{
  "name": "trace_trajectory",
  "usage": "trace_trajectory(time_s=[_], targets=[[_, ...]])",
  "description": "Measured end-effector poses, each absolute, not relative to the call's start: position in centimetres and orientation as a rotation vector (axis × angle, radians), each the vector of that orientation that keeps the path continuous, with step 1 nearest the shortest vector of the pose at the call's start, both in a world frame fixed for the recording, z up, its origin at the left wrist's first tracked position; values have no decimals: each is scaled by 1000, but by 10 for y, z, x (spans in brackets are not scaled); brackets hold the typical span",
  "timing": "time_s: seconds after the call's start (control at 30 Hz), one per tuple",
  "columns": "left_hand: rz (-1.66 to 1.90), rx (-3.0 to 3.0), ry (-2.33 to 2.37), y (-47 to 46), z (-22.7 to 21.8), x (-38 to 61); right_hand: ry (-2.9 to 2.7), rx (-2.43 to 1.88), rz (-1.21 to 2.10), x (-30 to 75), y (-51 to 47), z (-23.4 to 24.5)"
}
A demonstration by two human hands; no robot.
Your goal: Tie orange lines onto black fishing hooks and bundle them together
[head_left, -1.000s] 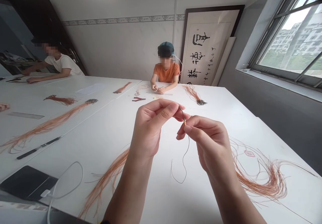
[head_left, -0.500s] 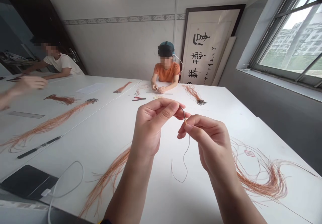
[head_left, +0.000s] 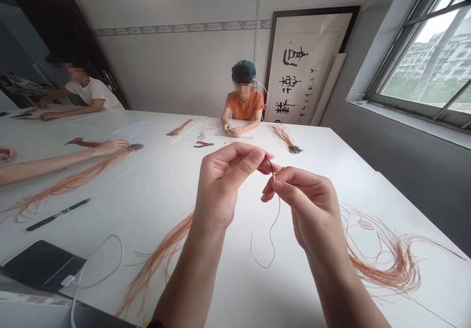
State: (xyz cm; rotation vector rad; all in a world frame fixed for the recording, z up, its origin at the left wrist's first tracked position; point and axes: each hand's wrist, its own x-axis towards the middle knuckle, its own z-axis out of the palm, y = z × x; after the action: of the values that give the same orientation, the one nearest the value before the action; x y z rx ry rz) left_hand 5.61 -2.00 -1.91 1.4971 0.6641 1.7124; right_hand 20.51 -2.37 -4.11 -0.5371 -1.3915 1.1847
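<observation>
Between my hands, over the middle of the white table (head_left: 265, 298), is a thin wire (head_left: 272, 165) with a dark, curved upper part and a small orange section. My left hand (head_left: 230, 180) pinches its upper end between thumb and fingers. My right hand (head_left: 307, 200) is closed on the wire at the orange section. From there a thin tail hangs in a loose curve. One bundle of copper-coloured wires (head_left: 162, 254) lies by my left forearm, partly hidden by it. Another copper wire bundle (head_left: 397, 269) fans out to the right of my right forearm.
At left lie a scalpel-like tool (head_left: 59, 214), a black flat case (head_left: 42, 266) and a white cable (head_left: 119, 254). A co-worker's hand (head_left: 116, 145) reaches over a long wire bundle (head_left: 69, 183). Red-handled pliers (head_left: 203, 144) lie before a person in orange (head_left: 245, 104).
A co-worker's arm has reached in from the left, its hand now at the dark end of the long wire bundle. My hands and the wire have barely moved.
</observation>
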Motion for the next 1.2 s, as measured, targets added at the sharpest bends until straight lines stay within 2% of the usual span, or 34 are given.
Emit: trace_trajectory(time_s=[1.2], targets=[[1758,1517,749,-23,-18,57,-1386,-565,1173,205,-24,-40]])
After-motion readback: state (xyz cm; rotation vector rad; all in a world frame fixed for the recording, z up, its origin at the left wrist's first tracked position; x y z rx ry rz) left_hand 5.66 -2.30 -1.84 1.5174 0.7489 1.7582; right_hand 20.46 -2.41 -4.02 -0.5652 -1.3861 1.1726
